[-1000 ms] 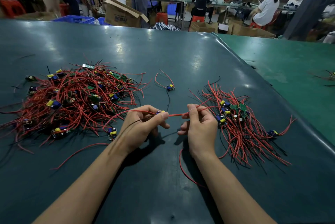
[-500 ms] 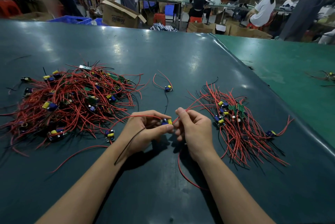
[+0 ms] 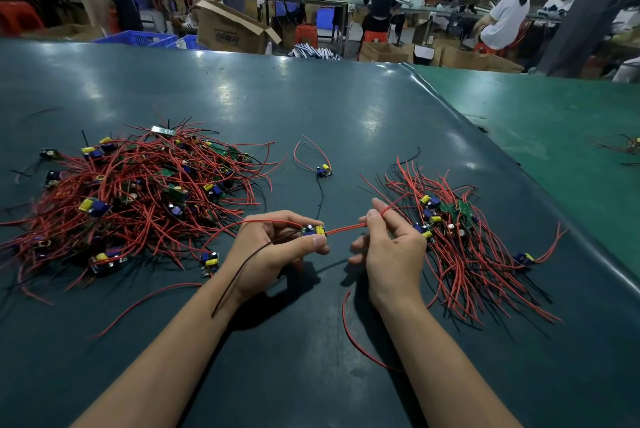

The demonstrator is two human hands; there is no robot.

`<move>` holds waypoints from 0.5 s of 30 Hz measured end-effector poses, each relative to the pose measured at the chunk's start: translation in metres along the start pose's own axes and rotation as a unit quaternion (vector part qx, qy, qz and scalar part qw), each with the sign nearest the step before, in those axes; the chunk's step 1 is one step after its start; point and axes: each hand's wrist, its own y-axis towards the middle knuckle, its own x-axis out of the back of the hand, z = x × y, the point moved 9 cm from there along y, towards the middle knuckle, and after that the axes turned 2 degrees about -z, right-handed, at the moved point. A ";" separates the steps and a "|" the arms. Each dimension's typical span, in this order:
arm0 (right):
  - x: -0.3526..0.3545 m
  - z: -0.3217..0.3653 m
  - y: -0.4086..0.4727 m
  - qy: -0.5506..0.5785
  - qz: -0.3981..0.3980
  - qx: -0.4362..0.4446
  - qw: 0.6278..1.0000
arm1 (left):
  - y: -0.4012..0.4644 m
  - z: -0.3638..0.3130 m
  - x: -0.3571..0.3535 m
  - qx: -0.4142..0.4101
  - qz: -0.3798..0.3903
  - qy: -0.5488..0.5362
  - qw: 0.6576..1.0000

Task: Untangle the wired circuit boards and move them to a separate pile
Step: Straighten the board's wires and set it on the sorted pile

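A dark green worktop [image 3: 346, 109] fills the view, seen from a person's head looking down at two bare forearms. At far left lies a large tangled pile [image 3: 138, 192] of small circuit boards with red and black wires. Just right of it, the left hand [image 3: 273, 251] pinches one small board [image 3: 313, 231] between thumb and fingers; a black wire trails from it over the wrist. A pair of red wires [image 3: 346, 228] stretches from that board to the right hand [image 3: 391, 254], which pinches them between thumb and forefinger. Beyond the hands, a single loose board [image 3: 323, 171] lies alone. At right sits the smaller sorted pile [image 3: 460, 240], its wires lying roughly parallel.

The step in hand appears to be straightening the held board's leads. The next move likely calls for carrying it rightward onto the sorted pile without snagging neighbouring wires.
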 end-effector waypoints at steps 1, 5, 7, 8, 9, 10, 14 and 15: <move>0.002 0.001 0.000 0.003 -0.004 0.003 1.000 | 0.000 0.001 0.000 0.001 0.001 0.003 1.000; -0.003 0.008 -0.006 -0.028 0.007 0.056 0.998 | 0.000 0.002 0.000 0.007 0.005 0.009 1.000; 0.001 0.004 -0.002 0.006 -0.011 0.031 0.999 | -0.001 0.000 0.000 0.009 0.008 -0.001 1.000; 0.005 0.002 0.001 0.033 -0.022 0.011 0.999 | -0.001 0.000 0.001 0.009 0.007 -0.008 1.000; 0.008 0.001 0.003 0.055 -0.032 -0.003 0.998 | -0.001 -0.001 0.002 0.009 0.005 -0.015 1.000; 0.011 0.000 0.004 0.064 -0.039 -0.009 0.997 | -0.002 -0.001 0.002 0.008 0.003 -0.021 1.000; 0.010 0.000 0.004 0.068 -0.033 -0.005 0.997 | 0.000 -0.001 0.007 0.000 -0.021 -0.035 0.999; 0.010 -0.001 0.005 0.082 -0.031 -0.011 0.996 | 0.001 0.000 0.010 0.002 -0.034 -0.042 0.999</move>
